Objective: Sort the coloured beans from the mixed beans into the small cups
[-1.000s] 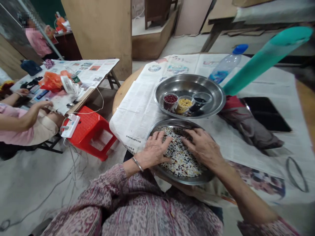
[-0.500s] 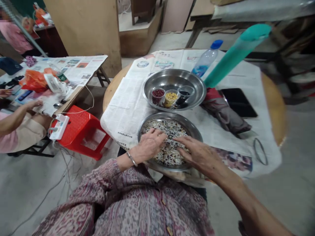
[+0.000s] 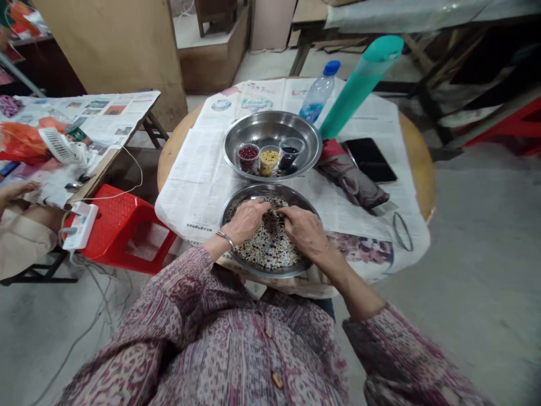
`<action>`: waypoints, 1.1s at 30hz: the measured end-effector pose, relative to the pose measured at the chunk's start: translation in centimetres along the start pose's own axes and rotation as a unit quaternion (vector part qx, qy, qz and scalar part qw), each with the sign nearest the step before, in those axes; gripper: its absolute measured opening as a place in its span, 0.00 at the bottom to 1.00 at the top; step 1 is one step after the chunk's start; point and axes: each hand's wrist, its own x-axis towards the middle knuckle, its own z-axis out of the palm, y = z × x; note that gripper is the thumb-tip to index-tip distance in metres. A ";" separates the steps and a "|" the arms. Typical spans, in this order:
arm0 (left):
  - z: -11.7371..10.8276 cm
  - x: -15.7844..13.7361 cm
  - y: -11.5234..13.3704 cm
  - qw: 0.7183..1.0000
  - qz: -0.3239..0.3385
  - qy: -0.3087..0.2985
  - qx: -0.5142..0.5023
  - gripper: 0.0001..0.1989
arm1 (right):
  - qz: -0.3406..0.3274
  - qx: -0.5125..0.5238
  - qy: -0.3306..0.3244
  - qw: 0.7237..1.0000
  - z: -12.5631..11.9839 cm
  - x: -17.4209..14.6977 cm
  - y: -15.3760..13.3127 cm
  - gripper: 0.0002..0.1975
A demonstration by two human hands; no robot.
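Note:
A steel bowl [image 3: 302, 198] in front of me holds a mix of pale, dark and yellowish grains and beans [image 3: 266, 251]. My left hand [image 3: 247, 219] reaches into its far left side with the fingers curled together. Opposite it, my right hand [image 3: 307, 231] is bent over the grains, thumb and fingers closed. The fingertips of both almost meet at the far part of the mix; what they pinch is too small to make out. Just beyond, a second steel bowl [image 3: 270, 121] contains cups of red beans [image 3: 248, 159], yellow kernels [image 3: 269, 162] and black beans [image 3: 289, 155].
Newspaper [image 3: 190, 169] covers the round table. Toward the right lie a bottle [image 3: 318, 95], a green tube [image 3: 361, 84], a folded umbrella [image 3: 350, 180], a phone [image 3: 372, 159] and a dark ring [image 3: 403, 231]. Left are a red stool [image 3: 118, 225], a power strip [image 3: 80, 226] and another person's hand [image 3: 19, 190].
My hands have moved to the far part of the grains and closer together, their fingers more curled. A darker hollow shows in the mix. The whole view has shifted.

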 end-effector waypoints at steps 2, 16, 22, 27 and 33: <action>-0.9 -0.9 -0.3 1.000 -0.014 -0.001 0.020 0.16 | -0.011 -0.021 0.006 1.000 -0.2 -0.8 0.5 0.17; 0.5 -3.5 2.2 0.997 -0.011 -0.046 -0.056 0.13 | -0.047 0.140 0.023 0.989 2.3 -1.7 -1.0 0.15; -1.2 -0.2 1.3 0.999 -0.027 0.016 -0.016 0.22 | 0.001 0.063 0.065 0.996 0.2 0.1 0.3 0.19; -0.5 -0.1 1.1 0.999 -0.031 -0.037 -0.005 0.32 | 0.004 0.025 -0.004 1.000 0.5 -0.3 0.0 0.20; 1.0 -0.5 1.0 0.997 -0.002 -0.040 -0.074 0.14 | 0.035 0.125 -0.030 0.991 0.4 -0.1 -1.3 0.10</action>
